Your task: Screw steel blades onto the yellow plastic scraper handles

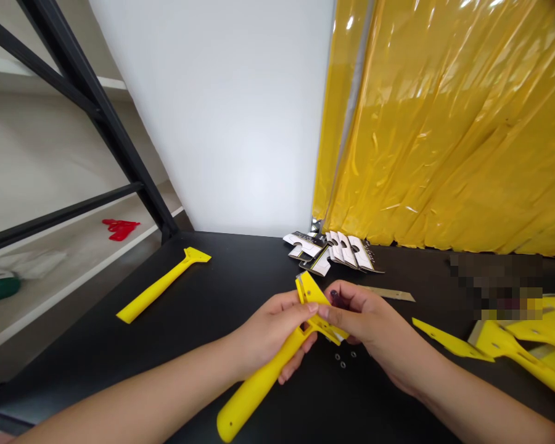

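Note:
A yellow long-handled scraper (263, 382) is held between my two hands, its handle slanting down toward the front of the table. My left hand (277, 327) is wrapped round its neck, the thumb lying on the wide head. My right hand (358, 311) is closed on the right part of the head, thumb on top. Beside the right fingers shows a small dark round piece (335, 296), too small to name. Three small rings (343, 364) lie on the table just below the head.
Another yellow scraper (161, 287) lies on the black table (166, 382) to the left. Printed cards (346, 250) are piled at the back, near a flat metal blade (393, 294). Several yellow scraper parts (499, 342) lie at the right. Yellow plastic sheeting (444, 142) hangs behind.

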A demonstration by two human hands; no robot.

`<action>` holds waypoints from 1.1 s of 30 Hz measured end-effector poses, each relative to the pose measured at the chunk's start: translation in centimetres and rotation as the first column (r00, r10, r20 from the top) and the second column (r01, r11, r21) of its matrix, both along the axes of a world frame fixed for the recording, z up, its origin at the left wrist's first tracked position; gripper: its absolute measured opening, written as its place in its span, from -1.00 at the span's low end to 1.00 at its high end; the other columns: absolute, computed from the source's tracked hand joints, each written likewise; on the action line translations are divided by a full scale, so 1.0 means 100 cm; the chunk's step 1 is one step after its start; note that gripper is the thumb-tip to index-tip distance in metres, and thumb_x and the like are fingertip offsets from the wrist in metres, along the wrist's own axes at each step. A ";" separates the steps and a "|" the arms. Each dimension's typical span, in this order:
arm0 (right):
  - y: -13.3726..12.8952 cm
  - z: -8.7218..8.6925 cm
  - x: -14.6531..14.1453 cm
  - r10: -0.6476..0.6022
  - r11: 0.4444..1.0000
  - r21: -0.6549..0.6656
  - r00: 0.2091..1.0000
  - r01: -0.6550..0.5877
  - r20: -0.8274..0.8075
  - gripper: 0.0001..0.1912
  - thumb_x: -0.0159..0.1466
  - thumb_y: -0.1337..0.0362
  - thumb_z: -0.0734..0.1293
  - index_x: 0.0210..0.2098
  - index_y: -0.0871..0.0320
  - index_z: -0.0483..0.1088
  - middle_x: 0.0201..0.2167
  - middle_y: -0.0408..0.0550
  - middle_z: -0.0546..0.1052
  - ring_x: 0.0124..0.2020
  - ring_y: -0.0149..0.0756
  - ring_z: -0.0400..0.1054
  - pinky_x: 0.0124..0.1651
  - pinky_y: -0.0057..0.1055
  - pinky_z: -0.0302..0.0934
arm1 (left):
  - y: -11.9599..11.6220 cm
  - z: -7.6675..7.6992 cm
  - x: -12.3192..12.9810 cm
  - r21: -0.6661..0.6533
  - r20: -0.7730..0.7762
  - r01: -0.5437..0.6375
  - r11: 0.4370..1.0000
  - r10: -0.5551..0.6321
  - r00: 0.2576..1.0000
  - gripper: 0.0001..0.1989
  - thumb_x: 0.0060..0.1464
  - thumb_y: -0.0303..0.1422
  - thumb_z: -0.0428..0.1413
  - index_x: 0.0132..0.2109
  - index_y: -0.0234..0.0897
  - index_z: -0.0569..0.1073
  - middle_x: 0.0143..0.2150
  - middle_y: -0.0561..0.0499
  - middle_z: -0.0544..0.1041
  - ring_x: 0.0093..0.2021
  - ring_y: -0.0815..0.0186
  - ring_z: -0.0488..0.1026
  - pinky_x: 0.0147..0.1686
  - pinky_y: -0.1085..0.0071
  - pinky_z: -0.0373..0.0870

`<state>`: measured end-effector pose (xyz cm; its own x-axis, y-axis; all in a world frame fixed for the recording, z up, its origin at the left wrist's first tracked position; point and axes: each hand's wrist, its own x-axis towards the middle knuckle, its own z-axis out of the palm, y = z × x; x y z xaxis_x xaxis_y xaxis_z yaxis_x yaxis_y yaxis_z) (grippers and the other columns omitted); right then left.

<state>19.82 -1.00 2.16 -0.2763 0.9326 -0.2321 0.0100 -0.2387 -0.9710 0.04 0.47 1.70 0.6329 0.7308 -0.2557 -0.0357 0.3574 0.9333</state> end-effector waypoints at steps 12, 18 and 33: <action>0.004 -0.009 0.007 0.117 0.976 -0.166 0.982 -0.142 -0.151 -0.64 0.22 0.08 0.55 -0.25 0.14 0.37 -0.38 -0.23 0.26 -0.42 -0.44 -0.06 -0.46 -0.44 -0.27 | -0.001 0.003 0.001 0.024 -0.042 0.017 1.000 -0.016 0.999 -0.69 0.40 -0.08 -0.02 -0.16 -0.23 0.35 -0.52 0.15 0.43 -0.78 0.47 0.28 -0.83 0.62 0.21; 0.005 -0.005 0.008 0.114 0.991 -0.067 0.992 -0.118 -0.058 -0.66 0.28 0.02 0.49 -0.27 0.14 0.39 -0.45 -0.26 0.24 -0.46 -0.44 -0.09 -0.46 -0.42 -0.23 | 0.000 0.005 0.001 0.061 -0.098 -0.064 0.996 0.070 0.993 -0.68 0.40 -0.08 -0.04 -0.20 -0.23 0.33 -0.53 0.15 0.41 -0.77 0.47 0.29 -0.83 0.63 0.21; 0.003 0.009 0.016 0.003 0.987 0.161 0.999 -0.011 0.051 -0.49 0.34 -0.20 0.38 -0.39 0.13 0.37 -0.53 -0.28 0.10 -0.49 -0.43 -0.13 -0.46 -0.38 -0.25 | 0.000 0.023 -0.014 0.685 -0.373 0.114 0.720 0.212 0.903 -0.73 0.45 -0.19 -0.07 0.05 -0.23 0.41 -0.35 0.12 0.43 -0.59 0.45 0.34 -0.58 0.50 0.29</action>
